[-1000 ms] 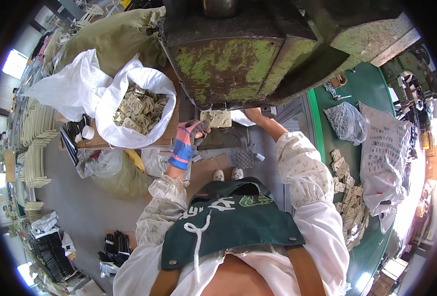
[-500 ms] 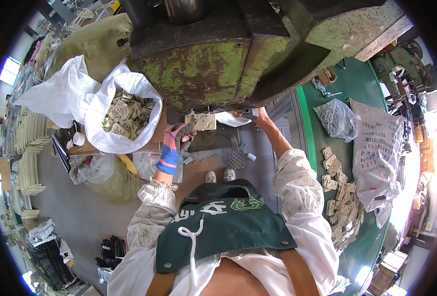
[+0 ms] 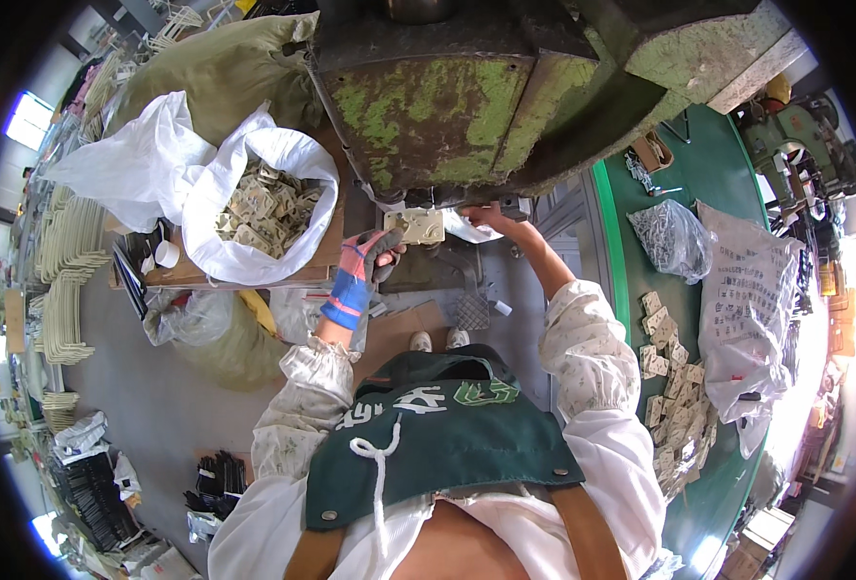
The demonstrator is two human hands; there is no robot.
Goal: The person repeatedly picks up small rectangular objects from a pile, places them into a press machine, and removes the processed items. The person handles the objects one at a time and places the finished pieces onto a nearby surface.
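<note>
My left hand (image 3: 377, 255), in a pink and blue glove with dark fingertips, has its fingers curled at the lower left corner of a cream plate with holes (image 3: 416, 226). The plate lies flat under the front of a large green press (image 3: 418, 116) with worn paint. My bare right hand (image 3: 487, 216) reaches in from the right, its fingers drawn together near the plate's right end. Whatever those fingertips pinch is too small to make out. Beneath that hand shows some white sheeting (image 3: 468, 230).
At left, a white sack (image 3: 201, 242) holds many cream plates. A green table (image 3: 631, 242) on the right carries loose cream plates (image 3: 677, 396), a clear bag of metal parts (image 3: 674, 240) and a printed white sack (image 3: 752, 309). Below is a foot pedal (image 3: 473, 311).
My right hand has moved left from the metal block toward the plate. My left hand stays at the plate's left corner. The whole view has shifted slightly.
</note>
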